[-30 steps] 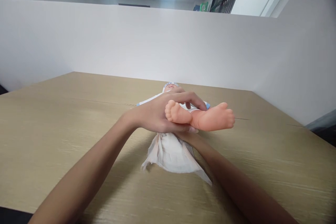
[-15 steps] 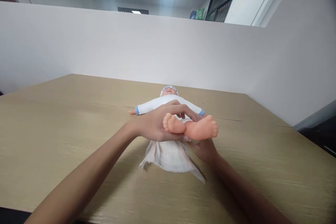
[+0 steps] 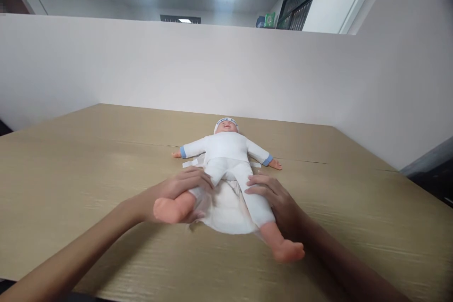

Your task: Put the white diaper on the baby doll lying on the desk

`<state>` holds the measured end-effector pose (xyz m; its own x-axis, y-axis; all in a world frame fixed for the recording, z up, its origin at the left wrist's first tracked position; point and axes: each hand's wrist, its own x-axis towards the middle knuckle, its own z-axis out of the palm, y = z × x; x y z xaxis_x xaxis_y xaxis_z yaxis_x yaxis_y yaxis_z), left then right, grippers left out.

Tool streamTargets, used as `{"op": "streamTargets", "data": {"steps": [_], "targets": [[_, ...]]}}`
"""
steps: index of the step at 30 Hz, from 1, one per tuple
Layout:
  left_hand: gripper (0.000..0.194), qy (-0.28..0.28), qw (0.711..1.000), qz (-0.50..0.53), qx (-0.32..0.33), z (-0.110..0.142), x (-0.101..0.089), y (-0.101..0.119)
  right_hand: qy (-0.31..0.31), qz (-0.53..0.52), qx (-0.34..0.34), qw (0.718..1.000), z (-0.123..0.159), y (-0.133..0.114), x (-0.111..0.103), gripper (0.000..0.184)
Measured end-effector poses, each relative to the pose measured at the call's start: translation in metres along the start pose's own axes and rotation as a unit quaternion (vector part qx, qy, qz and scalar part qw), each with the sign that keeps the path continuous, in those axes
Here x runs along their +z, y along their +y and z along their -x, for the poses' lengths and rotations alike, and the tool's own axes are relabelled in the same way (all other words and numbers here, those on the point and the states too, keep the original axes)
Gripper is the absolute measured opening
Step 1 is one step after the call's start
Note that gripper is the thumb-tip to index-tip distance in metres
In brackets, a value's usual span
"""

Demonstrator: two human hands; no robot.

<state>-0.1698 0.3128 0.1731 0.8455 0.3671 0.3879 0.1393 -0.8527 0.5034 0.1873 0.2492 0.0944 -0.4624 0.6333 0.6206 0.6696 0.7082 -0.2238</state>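
A baby doll (image 3: 226,146) in a white suit with blue cuffs and a white headband lies on its back, arms spread and feet toward me. Beneath its hips and legs an opened white diaper (image 3: 228,212) is spread out, a tab showing on each side of the waist. My left hand (image 3: 184,188) is wrapped round the doll's leg on the left, near the bare foot. Curved over the thigh of the other leg are the fingers of my right hand (image 3: 276,193), its palm against the outer side. The legs are apart.
The doll lies on a wide wooden table (image 3: 106,174) with a thin seam across it. A pale partition wall (image 3: 212,71) rises behind the far edge. Beyond it a green package (image 3: 269,20) shows, and a dark object (image 3: 432,174) stands off the right edge.
The doll's legs, held together and raised before, are now lower and spread apart. My hands have separated, the left moving left with one leg and the right coming onto the other thigh.
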Motion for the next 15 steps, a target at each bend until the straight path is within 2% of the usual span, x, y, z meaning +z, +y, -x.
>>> {"op": "streamTargets", "data": {"steps": [3,6,15], "targets": [[0.055,-0.054,0.998,-0.008,0.007,0.024,0.004,-0.016,-0.012,0.017,-0.046,0.999,0.007,0.009,-0.001,0.028],[0.064,-0.087,0.996,-0.016,0.0,0.037,0.01,-0.021,-0.014,0.03,-0.078,0.996,0.006,0.016,0.001,0.024],[0.055,-0.104,0.994,-0.017,-0.029,0.035,0.01,-0.017,0.018,0.032,-0.119,0.992,0.003,0.025,0.006,0.03]]}}
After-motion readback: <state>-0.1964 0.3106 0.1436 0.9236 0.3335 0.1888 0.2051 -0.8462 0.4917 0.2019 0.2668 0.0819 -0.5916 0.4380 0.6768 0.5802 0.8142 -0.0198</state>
